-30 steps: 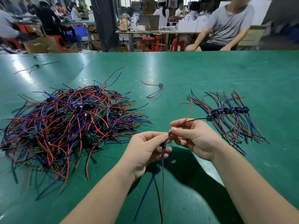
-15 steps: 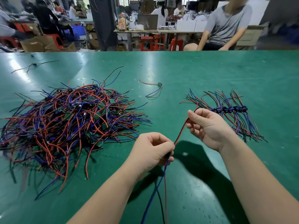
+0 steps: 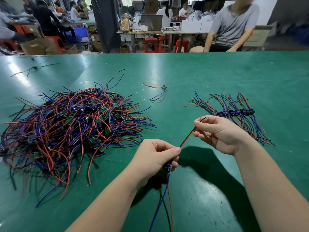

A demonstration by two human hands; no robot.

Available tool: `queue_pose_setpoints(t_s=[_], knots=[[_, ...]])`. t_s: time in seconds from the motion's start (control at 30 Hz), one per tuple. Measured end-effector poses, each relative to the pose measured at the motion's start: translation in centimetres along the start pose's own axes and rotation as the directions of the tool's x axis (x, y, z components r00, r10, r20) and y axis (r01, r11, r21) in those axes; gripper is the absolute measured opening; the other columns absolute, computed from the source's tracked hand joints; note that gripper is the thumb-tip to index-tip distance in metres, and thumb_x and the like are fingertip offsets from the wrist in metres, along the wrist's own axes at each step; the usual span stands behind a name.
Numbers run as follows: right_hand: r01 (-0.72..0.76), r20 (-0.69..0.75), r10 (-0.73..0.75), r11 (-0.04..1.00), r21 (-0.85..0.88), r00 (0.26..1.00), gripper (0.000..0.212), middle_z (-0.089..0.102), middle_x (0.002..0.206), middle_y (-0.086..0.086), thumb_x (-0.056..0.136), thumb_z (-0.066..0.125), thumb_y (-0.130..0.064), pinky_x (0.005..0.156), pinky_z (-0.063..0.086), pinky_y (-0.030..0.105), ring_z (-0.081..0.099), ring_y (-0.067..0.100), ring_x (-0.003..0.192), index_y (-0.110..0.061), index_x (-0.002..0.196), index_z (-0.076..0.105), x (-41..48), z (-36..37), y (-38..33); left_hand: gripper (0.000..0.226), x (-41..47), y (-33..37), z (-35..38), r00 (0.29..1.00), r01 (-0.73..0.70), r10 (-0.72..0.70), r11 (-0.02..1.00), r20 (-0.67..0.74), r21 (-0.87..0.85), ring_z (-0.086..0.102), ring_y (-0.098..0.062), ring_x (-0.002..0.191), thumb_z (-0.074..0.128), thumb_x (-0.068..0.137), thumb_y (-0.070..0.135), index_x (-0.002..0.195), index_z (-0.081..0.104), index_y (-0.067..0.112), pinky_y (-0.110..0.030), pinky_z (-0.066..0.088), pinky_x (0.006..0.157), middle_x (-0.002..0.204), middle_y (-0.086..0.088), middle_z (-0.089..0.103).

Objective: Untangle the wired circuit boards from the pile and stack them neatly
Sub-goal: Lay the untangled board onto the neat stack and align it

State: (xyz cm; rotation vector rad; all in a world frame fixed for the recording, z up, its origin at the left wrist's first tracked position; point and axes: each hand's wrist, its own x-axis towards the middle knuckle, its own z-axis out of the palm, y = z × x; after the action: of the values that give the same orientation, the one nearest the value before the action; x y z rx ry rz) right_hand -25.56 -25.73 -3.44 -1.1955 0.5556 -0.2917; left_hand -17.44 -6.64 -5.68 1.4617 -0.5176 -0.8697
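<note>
Wired circuit board (image 3: 168, 166), held in both hands above the green table (image 3: 217, 72).

It is gripped in the curled fingers of the left hand (image 3: 155, 156). Its red and black wire pair (image 3: 187, 138) is stretched straight up to the right hand (image 3: 219, 133), where it is pinched between thumb and fingertips. Blue, red and black leads (image 3: 167, 190) hang below the left fingers. The tangled pile (image 3: 70, 128) is found well to the left of the left fingers, the sorted stack (image 3: 234, 113) just beyond the right fingers, and one loose board (image 3: 164, 87) farther off, beyond both hands.
</note>
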Motion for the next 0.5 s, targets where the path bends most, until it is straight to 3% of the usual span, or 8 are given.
queue_pose_setpoints(t_s=[0.27,0.5], knots=[[0.000,0.043,-0.003,0.998,0.063,0.999,0.004,0.067,0.065,0.012,0.066,0.067,-0.005,0.048,0.054,0.018,0.070,0.020,0.060,-0.007,0.067,0.064,0.10,-0.95,-0.30,0.016,0.04,-0.10,-0.15,1.000,0.002,-0.003,1.000,0.004,0.028,0.061,-0.013,0.047,0.073,0.081,0.009,0.066,0.069,0.007,-0.020,0.051,0.049,0.059,-0.006,0.066],[0.075,0.061,-0.081,0.994,0.084,0.995,0.015,0.071,0.073,0.012,0.064,0.068,-0.005,0.050,0.051,0.019,0.066,0.013,0.057,-0.015,0.054,0.062,0.31,-0.63,0.09,0.015,0.00,-0.26,-0.06,0.999,0.017,-0.018,0.999,0.028,0.042,0.062,-0.014,0.048,0.073,0.081,0.011,0.068,0.068,0.006,-0.021,0.049,0.049,0.062,-0.008,0.067]])
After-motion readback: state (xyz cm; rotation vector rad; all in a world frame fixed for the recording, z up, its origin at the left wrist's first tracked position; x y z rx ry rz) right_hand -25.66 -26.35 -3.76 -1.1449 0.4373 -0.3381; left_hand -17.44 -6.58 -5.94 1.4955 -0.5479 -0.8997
